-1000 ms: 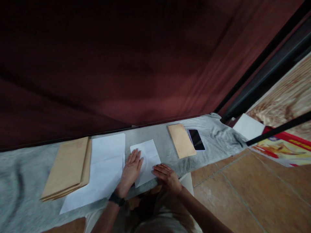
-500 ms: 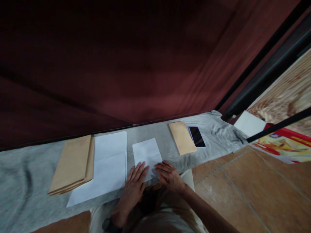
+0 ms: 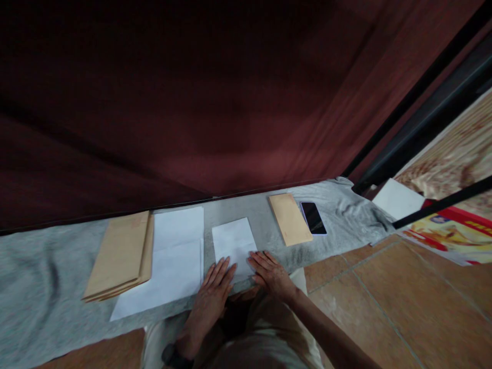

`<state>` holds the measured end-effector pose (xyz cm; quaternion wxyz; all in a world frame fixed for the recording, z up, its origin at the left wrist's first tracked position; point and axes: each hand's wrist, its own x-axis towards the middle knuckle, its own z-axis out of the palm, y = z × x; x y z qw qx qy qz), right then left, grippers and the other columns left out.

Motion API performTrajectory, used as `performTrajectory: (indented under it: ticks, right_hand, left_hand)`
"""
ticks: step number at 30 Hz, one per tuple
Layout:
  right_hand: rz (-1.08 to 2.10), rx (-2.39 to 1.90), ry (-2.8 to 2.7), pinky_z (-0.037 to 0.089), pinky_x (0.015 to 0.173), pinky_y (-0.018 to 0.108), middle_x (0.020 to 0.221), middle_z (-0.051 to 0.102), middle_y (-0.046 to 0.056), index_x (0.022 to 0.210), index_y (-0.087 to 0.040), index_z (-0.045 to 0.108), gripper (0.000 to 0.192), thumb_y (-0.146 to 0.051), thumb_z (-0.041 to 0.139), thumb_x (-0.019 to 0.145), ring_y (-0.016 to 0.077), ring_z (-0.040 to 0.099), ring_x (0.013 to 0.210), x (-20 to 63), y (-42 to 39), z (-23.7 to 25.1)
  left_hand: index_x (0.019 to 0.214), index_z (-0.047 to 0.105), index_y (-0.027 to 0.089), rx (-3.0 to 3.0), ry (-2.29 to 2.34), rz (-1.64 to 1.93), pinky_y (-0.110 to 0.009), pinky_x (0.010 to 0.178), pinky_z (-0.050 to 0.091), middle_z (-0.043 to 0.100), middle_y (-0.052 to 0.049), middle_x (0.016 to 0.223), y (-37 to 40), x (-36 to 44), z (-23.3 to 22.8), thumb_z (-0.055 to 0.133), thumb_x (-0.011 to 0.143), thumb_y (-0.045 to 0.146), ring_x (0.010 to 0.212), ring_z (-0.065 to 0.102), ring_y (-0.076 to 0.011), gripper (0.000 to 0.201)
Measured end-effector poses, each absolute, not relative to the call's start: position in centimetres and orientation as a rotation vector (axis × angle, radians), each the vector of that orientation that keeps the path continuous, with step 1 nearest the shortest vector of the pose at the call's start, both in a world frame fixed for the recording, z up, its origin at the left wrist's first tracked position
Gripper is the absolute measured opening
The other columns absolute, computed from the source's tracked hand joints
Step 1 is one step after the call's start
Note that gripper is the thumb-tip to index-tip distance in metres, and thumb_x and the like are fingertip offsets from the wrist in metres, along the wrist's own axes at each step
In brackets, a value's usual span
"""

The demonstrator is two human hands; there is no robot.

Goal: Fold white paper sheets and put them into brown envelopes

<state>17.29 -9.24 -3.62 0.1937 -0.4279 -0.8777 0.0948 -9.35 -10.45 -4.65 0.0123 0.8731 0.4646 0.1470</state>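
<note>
A folded white sheet of paper [image 3: 233,238] lies flat on the grey cloth in front of me. Across its near left corner rest the fingers of my left hand [image 3: 215,286], stretched out flat. My right hand [image 3: 271,274] lies on its near right edge, fingers extended and holding nothing. Left of this sheet is a pile of larger white paper [image 3: 177,261] with a crease across it. Brown envelopes [image 3: 119,253] are stacked partly over that pile's left side. A single small brown envelope [image 3: 291,219] lies to the right.
A phone [image 3: 313,218] with a dark screen sits beside the small envelope. The grey cloth [image 3: 31,292] covers the narrow bench. Behind it hangs a dark red curtain [image 3: 230,128]; black poles [image 3: 434,113] and a red-and-yellow box [image 3: 453,233] stand at the right.
My right hand has slid slightly along the sheet's near right edge, away from me. My left hand stays nearly in place. The view has shifted a little.
</note>
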Motion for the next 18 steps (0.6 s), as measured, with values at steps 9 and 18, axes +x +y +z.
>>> performTrajectory:
  ticks: [9, 18]
  right_hand:
    - [0.439, -1.140, -2.346, 0.039, 0.118, 0.049, 0.144, 0.061, 0.008, 0.142, -0.024, 0.057, 0.048, -0.014, 0.057, 0.095, 0.0219, 0.054, 0.135, 19.5, -8.8, -4.1]
    - [0.507, -1.126, -2.187, 0.050, 0.104, 0.042, 0.122, 0.074, 0.006, 0.126, -0.026, 0.068, 0.030, -0.023, 0.051, 0.102, 0.0205, 0.067, 0.114, 19.2, -7.5, -4.5]
  left_hand:
    - [0.138, 0.059, 0.029, 2.623, 1.387, 0.570, -0.044, 0.112, 0.050, 0.060, -0.003, 0.146, -10.5, -10.4, -4.9, 0.044, 0.100, 0.028, 0.139, 0.052, -0.0212, 0.041]
    - [0.129, 0.065, 0.029, 2.392, 1.454, 0.736, -0.045, 0.107, 0.055, 0.065, -0.002, 0.140, -9.3, -11.6, -4.5, 0.047, 0.091, 0.017, 0.129, 0.061, -0.0218, 0.044]
